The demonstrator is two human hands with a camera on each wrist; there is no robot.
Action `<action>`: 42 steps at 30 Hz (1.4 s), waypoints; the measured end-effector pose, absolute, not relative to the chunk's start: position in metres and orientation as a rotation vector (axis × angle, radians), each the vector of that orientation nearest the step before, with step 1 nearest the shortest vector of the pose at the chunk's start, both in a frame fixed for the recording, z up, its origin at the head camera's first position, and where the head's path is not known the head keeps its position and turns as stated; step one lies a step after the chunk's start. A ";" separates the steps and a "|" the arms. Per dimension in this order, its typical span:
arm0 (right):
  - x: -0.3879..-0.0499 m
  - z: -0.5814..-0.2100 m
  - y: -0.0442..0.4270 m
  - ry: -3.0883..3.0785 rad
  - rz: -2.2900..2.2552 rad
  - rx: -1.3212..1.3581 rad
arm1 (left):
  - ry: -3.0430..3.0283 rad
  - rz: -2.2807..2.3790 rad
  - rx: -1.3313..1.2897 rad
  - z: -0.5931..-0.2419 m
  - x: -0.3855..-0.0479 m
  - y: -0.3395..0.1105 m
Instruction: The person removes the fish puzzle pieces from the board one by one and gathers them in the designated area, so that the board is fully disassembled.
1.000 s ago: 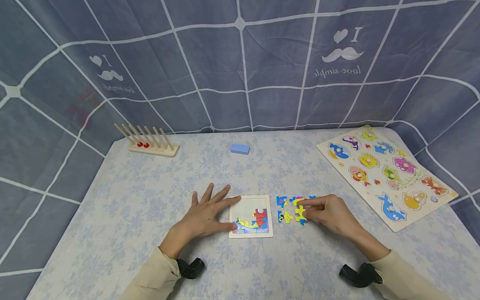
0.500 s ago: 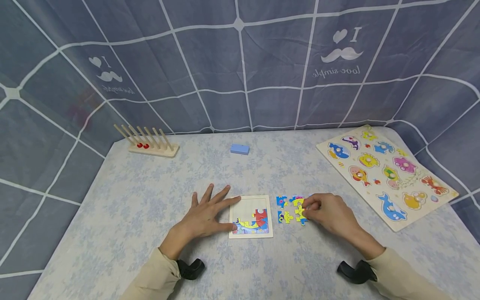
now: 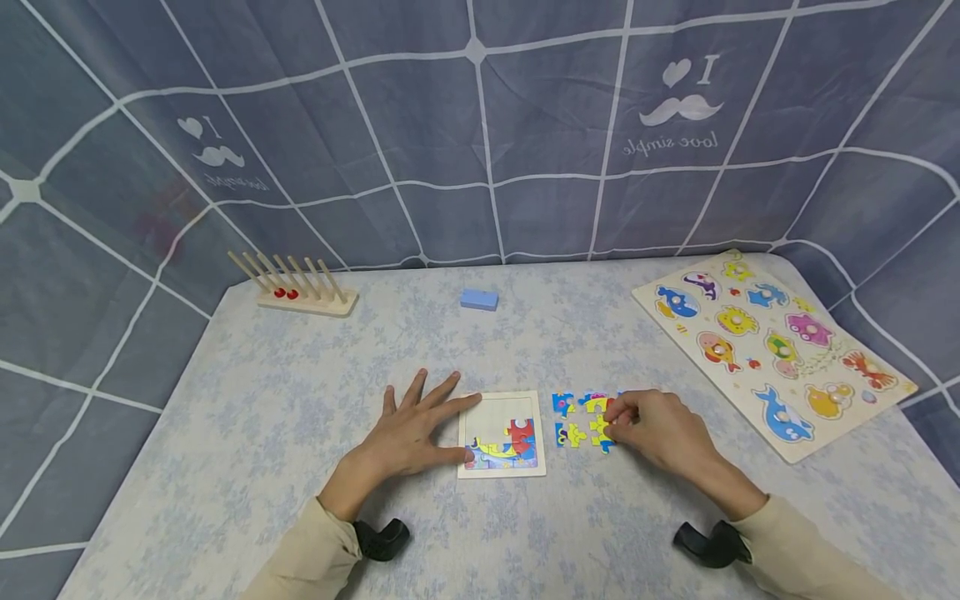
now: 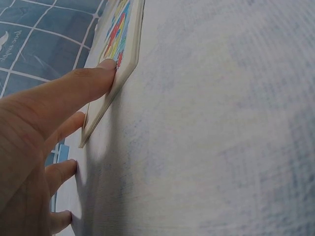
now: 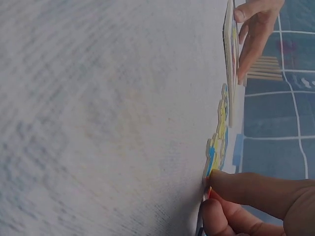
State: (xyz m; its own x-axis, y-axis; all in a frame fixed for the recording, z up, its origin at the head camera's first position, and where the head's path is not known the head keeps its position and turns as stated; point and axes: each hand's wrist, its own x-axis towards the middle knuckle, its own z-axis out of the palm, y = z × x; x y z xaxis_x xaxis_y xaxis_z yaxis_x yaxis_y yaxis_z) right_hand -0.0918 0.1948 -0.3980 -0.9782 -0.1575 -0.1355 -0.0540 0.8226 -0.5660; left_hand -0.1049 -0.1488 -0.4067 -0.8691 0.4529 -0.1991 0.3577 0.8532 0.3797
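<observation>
A square wooden puzzle tray (image 3: 501,472), partly filled with colourful jigsaw pieces along its bottom and right, lies in the middle of the table. My left hand (image 3: 405,437) rests at its left side with fingers spread; the thumb presses the lower left corner and the index fingertip touches the upper left. Right of the tray several loose jigsaw pieces (image 3: 573,434) lie in two rows. Over the right end of these, my right hand (image 3: 663,429) pinches a jigsaw piece (image 5: 210,189) between thumb and fingers; red shows on it, and the fingers hide most of it.
A pegboard puzzle with sea animals (image 3: 772,350) lies at the right. A wooden peg stand (image 3: 307,302) with red beads is at the back left, and a blue block (image 3: 479,299) at the back middle. A grey curtain (image 3: 420,125) surrounds the table.
My right hand's fingers have drawn in from reaching over the loose pieces and now pinch one at the right side of the group. My left hand stays on the tray.
</observation>
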 end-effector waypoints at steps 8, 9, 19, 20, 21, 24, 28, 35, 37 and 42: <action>-0.096 -0.391 0.194 2.827 -0.938 -0.173 | 2.750 0.489 0.616 -0.407 -0.105 -0.150; -0.096 -0.390 0.193 2.821 -0.946 -0.181 | 2.749 0.491 0.618 -0.407 -0.105 -0.150; -0.097 -0.390 0.172 2.771 -1.020 -0.261 | 2.747 0.513 0.627 -0.408 -0.104 -0.150; -0.098 -0.391 0.169 2.775 -1.023 -0.275 | 2.747 0.512 0.626 -0.408 -0.104 -0.150; -0.098 -0.391 0.166 2.778 -1.024 -0.291 | 2.749 0.508 0.625 -0.408 -0.104 -0.150; -0.099 -0.392 0.156 2.778 -1.031 -0.331 | 2.749 0.504 0.622 -0.408 -0.104 -0.151; -0.100 -0.394 0.141 2.758 -1.038 -0.384 | 2.746 0.490 0.617 -0.407 -0.104 -0.150; -0.100 -0.396 0.120 2.755 -0.986 -0.426 | 2.741 0.479 0.611 -0.407 -0.105 -0.148; -0.099 -0.397 0.116 2.766 -0.951 -0.424 | 2.742 0.481 0.615 -0.407 -0.105 -0.148; -0.098 -0.399 0.109 2.812 -0.870 -0.412 | 2.747 0.489 0.628 -0.408 -0.105 -0.149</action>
